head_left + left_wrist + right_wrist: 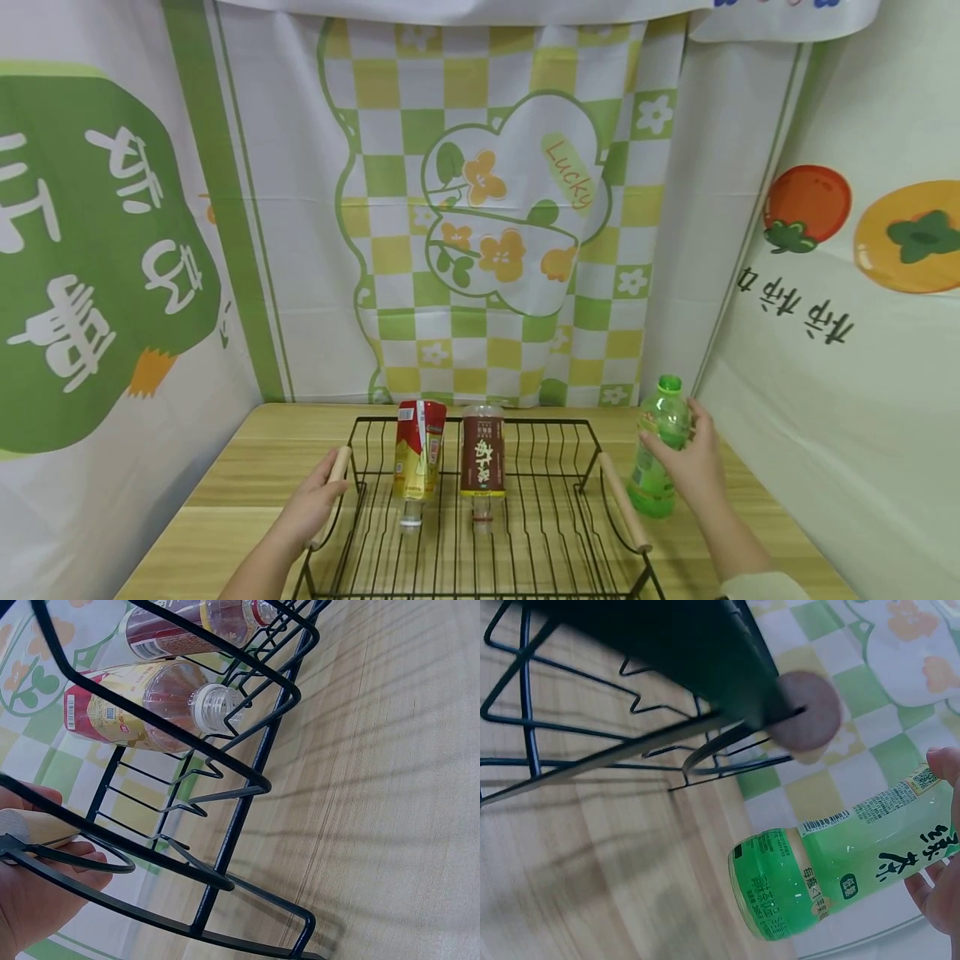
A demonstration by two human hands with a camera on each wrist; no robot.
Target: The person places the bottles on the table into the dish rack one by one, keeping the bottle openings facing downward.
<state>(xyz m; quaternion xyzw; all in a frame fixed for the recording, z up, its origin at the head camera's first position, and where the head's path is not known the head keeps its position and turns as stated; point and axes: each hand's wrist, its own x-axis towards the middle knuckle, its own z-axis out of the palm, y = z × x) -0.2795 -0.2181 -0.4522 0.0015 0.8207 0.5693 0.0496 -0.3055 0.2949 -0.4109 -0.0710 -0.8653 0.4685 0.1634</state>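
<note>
My right hand (693,454) grips a green plastic tea bottle (656,492) around its upper part, upright just right of the rack. Its printed label shows in the right wrist view; I cannot tell whether its base touches the table. At the other side, my left hand (303,504) holds the left wooden handle (339,467) of a black wire rack (540,475). Inside the rack, two bottles stand neck down: one with a red and yellow label (420,454), the other with a dark brown label (483,454). In the left wrist view, the red and yellow bottle's neck (214,709) looks uncapped.
The rack's right wooden handle (624,504) lies between the rack and the green bottle. Beneath everything is a wood-grain table (285,425). A checkered cloth (502,350) hangs behind it, and printed cloths hang at both sides.
</note>
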